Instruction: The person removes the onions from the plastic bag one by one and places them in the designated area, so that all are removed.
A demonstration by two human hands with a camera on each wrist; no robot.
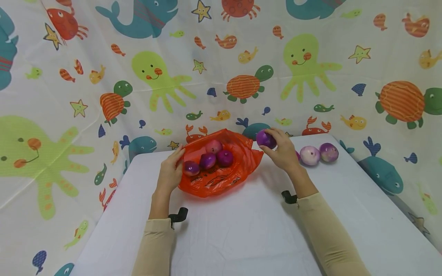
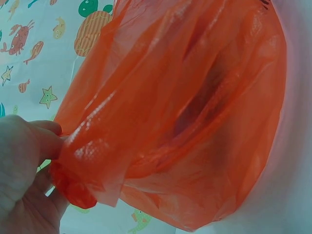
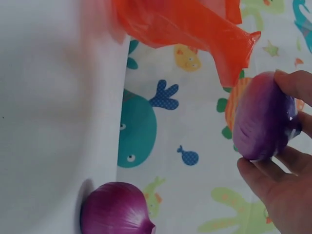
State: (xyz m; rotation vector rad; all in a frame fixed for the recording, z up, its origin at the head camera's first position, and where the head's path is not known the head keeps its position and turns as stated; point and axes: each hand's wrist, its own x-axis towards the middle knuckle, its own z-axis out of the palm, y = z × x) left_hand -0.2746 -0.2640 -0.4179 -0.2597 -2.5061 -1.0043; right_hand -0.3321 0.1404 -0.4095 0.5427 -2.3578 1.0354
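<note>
The left hand [image 1: 171,168] pinches the bag [image 1: 207,187] at its nine o'clock edge; the right hand [image 1: 282,150], fingers curled, grips an onion [image 1: 264,139] by the bag's two o'clock rim (four onions [image 1: 225,158] lie inside, others [image 1: 310,155] at that hand's three o'clock).

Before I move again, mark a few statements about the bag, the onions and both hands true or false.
1. The left hand grips the edge of the red plastic bag. True.
2. The right hand is empty. False: the right hand holds a purple onion.
3. At least four onions show inside the bag. True.
4. The held onion is inside the bag. False: it is outside, apart from the bag.
5. The loose onions lie left of the bag. False: they are on the table to its right.
</note>
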